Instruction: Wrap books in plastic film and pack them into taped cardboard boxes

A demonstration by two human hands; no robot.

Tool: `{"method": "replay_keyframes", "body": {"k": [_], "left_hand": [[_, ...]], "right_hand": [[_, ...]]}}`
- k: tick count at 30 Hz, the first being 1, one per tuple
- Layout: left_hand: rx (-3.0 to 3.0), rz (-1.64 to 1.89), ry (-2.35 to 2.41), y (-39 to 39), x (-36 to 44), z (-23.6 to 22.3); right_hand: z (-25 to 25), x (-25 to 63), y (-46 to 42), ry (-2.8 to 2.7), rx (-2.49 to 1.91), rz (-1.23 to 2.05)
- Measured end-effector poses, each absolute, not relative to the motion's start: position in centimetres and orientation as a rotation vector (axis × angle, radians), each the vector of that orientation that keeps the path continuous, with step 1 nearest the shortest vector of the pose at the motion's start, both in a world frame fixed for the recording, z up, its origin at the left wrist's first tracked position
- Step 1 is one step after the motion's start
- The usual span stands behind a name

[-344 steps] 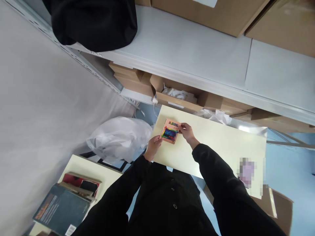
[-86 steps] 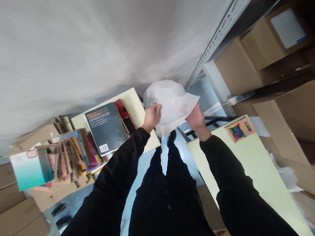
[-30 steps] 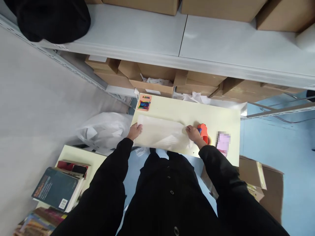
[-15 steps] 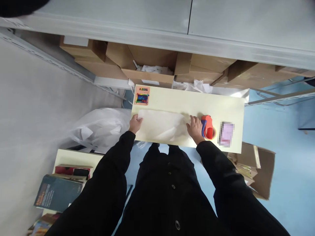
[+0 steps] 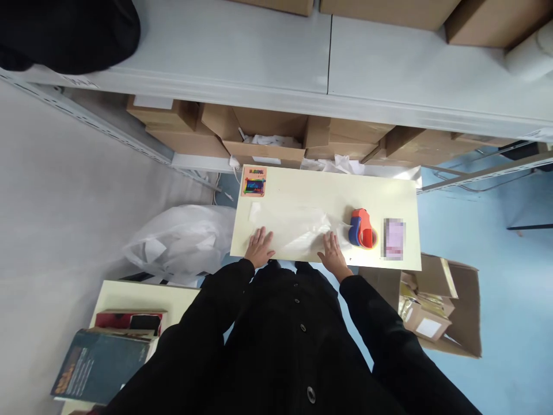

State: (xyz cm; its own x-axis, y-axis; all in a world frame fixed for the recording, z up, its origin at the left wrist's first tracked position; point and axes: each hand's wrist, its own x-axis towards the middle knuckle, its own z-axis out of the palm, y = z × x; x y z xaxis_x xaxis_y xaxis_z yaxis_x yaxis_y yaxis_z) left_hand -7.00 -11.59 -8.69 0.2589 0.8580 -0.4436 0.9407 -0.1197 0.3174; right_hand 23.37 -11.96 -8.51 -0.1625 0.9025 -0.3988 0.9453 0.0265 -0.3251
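A translucent plastic sheet or bag [image 5: 298, 227] lies flat along the front half of the cream tabletop [image 5: 311, 184], shiny and slightly creased toward its right end. On its lower left part rests my left hand [image 5: 259, 246], palm down with fingers spread. My right hand [image 5: 332, 252] presses on the sheet's lower right part, fingers also outstretched. Neither hand grips anything. Just right of the sheet, a red and blue tape dispenser [image 5: 363, 229] sits on the table. A small card with a rainbow-framed picture [image 5: 254, 181] lies at the back left corner.
A pixelated pinkish item [image 5: 394, 239] lies near the table's right end. Behind stands a metal shelf [image 5: 242, 72] with cardboard boxes [image 5: 263, 151]. On the floor are a white plastic bag [image 5: 185, 233] at left and an open carton [image 5: 464, 305] at right. Books [image 5: 101, 366] lie lower left.
My left hand has let go of the sheet's left edge and moved right and nearer, now flat. My right hand has shifted away from the tape dispenser. The view has tilted upward.
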Motion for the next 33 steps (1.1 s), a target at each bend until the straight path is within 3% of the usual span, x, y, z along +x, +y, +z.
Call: {"method": "replay_keyframes", "body": {"k": [16,33], "left_hand": [[2.027,-0.27,1.609,-11.5,-9.9,-9.9],[1.991,-0.15,1.595,-11.9,-11.2,-8.9]], "right_hand": [[-10.0,23.7,-13.2,2.256,1.894,-1.026],[-7.4,23.1,-10.4,2.203,1.878,-0.8]]}}
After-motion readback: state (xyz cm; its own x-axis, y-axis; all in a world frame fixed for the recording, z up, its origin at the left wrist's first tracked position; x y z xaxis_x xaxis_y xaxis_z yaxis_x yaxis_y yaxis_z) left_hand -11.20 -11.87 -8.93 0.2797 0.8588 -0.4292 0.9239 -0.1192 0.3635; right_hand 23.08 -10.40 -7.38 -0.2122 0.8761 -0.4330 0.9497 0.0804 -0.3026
